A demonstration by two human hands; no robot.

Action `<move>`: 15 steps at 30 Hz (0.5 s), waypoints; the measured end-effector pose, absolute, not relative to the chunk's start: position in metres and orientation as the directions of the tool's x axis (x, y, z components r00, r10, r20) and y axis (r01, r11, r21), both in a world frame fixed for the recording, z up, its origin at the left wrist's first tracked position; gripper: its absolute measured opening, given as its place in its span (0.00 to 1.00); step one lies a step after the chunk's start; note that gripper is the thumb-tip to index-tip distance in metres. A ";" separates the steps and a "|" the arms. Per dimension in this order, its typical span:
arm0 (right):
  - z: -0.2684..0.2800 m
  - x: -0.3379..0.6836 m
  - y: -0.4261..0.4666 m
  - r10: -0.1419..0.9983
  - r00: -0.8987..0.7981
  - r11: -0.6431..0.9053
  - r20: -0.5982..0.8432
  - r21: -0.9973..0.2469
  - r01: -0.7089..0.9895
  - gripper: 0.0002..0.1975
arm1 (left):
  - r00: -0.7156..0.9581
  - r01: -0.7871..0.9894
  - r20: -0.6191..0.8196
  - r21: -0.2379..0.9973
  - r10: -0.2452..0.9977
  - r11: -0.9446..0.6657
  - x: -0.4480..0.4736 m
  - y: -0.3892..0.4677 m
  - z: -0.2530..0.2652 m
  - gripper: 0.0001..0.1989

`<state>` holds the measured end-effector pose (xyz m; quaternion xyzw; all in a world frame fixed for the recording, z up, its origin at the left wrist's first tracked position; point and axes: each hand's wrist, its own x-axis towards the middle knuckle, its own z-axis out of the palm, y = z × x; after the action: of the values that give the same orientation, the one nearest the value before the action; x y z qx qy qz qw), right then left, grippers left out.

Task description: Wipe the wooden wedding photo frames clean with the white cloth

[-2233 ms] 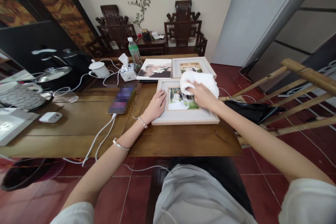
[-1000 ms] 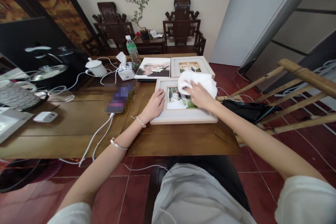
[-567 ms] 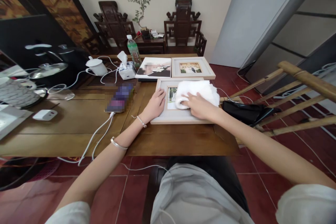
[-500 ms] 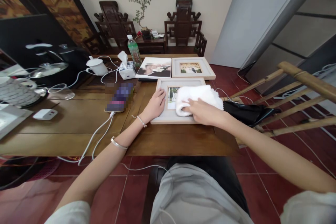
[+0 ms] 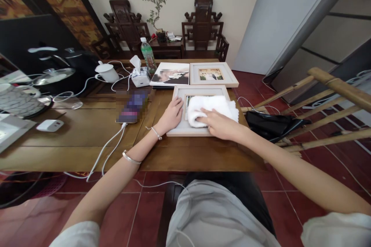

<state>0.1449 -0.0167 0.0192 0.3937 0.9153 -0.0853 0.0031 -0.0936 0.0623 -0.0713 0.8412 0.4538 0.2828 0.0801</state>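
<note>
A picture frame [image 5: 191, 128] with a pale wide border lies flat near the table's front edge. Over its left border rests my left hand [image 5: 173, 114], fingers together and gripping the rim. My right hand [image 5: 218, 123] is closed on a folded white towel [image 5: 210, 104], pressing it against the frame's face. Most of the picture inside is hidden under the towel; only a strip at its left shows. Directly behind lie a second framed picture [image 5: 210, 74] and a white-edged photo panel [image 5: 171, 74], side by side.
Left of the frame lies a phone [image 5: 131, 109] on a white cable. Farther back stand a tissue box [image 5: 141, 77], a green-labelled bottle [image 5: 148, 57] and a lidded white cup [image 5: 106, 72]. A charger [image 5: 50, 126] is at left. A bamboo chair [image 5: 342, 85] stands at right.
My right hand and the towel have slid left across the frame, uncovering its right side and covering more of the picture. My left hand has stayed in place.
</note>
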 end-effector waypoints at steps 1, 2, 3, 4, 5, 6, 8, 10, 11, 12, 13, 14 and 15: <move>0.014 0.147 -0.004 0.743 -0.668 0.658 -0.046 -0.135 0.741 0.35 | 0.426 0.716 0.405 0.396 0.809 -0.575 -0.093 0.062 -0.071 0.24; 0.010 0.149 0.009 0.758 -0.652 0.646 -0.017 -0.113 0.755 0.35 | 0.424 0.715 0.405 0.400 0.810 -0.574 -0.093 0.062 -0.071 0.24; 0.007 0.150 0.021 0.771 -0.636 0.635 0.012 -0.088 0.768 0.35 | 0.423 0.715 0.403 0.401 0.811 -0.573 -0.093 0.062 -0.071 0.24; 0.006 0.151 0.032 0.784 -0.620 0.621 0.037 -0.061 0.782 0.35 | 0.424 0.716 0.400 0.401 0.813 -0.571 -0.093 0.062 -0.071 0.24; 0.005 0.151 0.043 0.797 -0.601 0.603 0.057 -0.036 0.797 0.35 | 0.425 0.717 0.397 0.401 0.814 -0.570 -0.093 0.062 -0.070 0.24; 0.004 0.150 0.052 0.810 -0.582 0.584 0.071 -0.013 0.812 0.35 | 0.426 0.718 0.393 0.401 0.815 -0.569 -0.093 0.062 -0.070 0.24; 0.004 0.147 0.065 0.832 -0.550 0.550 0.076 0.020 0.835 0.36 | 0.427 0.718 0.387 0.404 0.817 -0.567 -0.094 0.062 -0.069 0.23; 0.004 0.141 0.069 0.841 -0.540 0.538 0.044 0.041 0.842 0.37 | 0.425 0.719 0.385 0.406 0.819 -0.564 -0.094 0.063 -0.070 0.23; 0.004 0.138 0.067 0.838 -0.546 0.544 0.022 0.050 0.837 0.37 | 0.425 0.720 0.386 0.404 0.819 -0.565 -0.094 0.063 -0.070 0.23; 0.004 0.135 0.062 0.831 -0.556 0.555 -0.001 0.057 0.830 0.38 | 0.428 0.720 0.387 0.400 0.817 -0.567 -0.094 0.063 -0.070 0.23; 0.006 0.133 0.056 0.822 -0.569 0.569 -0.024 0.060 0.820 0.38 | 0.430 0.721 0.389 0.396 0.815 -0.569 -0.094 0.063 -0.070 0.24; 0.008 0.131 0.047 0.810 -0.584 0.586 -0.046 0.058 0.808 0.38 | 0.431 0.720 0.391 0.394 0.813 -0.571 -0.093 0.063 -0.070 0.24; 0.012 0.130 0.037 0.798 -0.598 0.602 -0.071 0.050 0.797 0.37 | 0.431 0.719 0.393 0.395 0.812 -0.572 -0.093 0.063 -0.070 0.24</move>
<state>0.1298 0.0368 0.0116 0.4462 0.8939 0.0067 0.0430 -0.0933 0.0628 -0.0704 0.8417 0.4548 0.2788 0.0838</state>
